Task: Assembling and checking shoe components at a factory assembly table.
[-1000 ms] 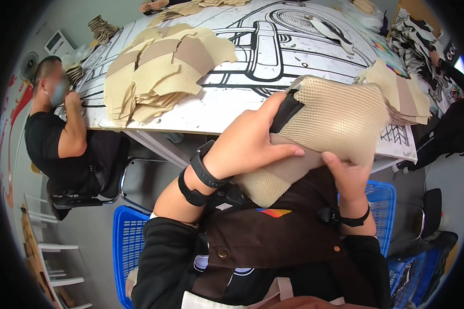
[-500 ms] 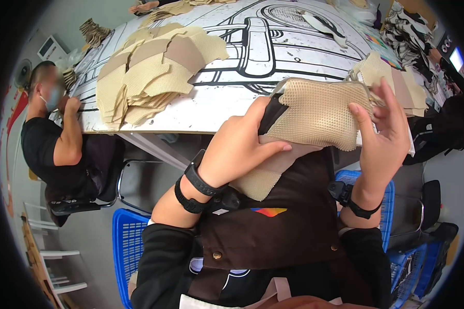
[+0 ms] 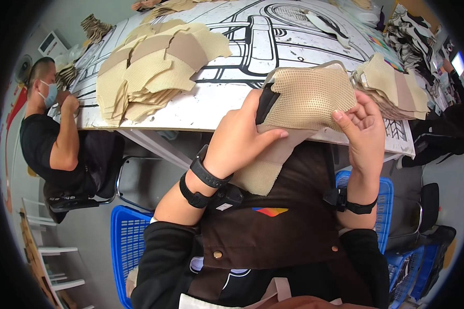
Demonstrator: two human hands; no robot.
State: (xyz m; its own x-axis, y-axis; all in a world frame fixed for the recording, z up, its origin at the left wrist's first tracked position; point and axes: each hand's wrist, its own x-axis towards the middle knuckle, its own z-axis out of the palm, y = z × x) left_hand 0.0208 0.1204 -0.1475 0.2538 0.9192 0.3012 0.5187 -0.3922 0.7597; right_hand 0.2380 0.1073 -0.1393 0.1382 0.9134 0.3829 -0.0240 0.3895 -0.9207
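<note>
Over the table's near edge I hold up a beige mesh fabric piece (image 3: 312, 98) with a thin dark edging and a black patch at its left end. Its smooth tan and mesh lower part hangs down in front of my apron. My left hand (image 3: 237, 135) is closed on the left side, thumb on the front and fingers hidden behind. At the right edge, my right hand (image 3: 366, 129) pinches the mesh between thumb and fingers. Just beyond that hand lies a stack of similar cut pieces (image 3: 392, 85).
A larger pile of beige and tan fabric pieces (image 3: 154, 72) covers the table's left part. The white table (image 3: 216, 110) bears black line drawings. Blue baskets (image 3: 131, 242) stand on both sides of me. At the left sits a masked person (image 3: 51, 123). Black-and-white scraps (image 3: 410, 36) are heaped far right.
The fabric piece has shifted slightly up and left. My right hand has moved left, and its raised fingers have closed on the right edge. More of the right stack shows.
</note>
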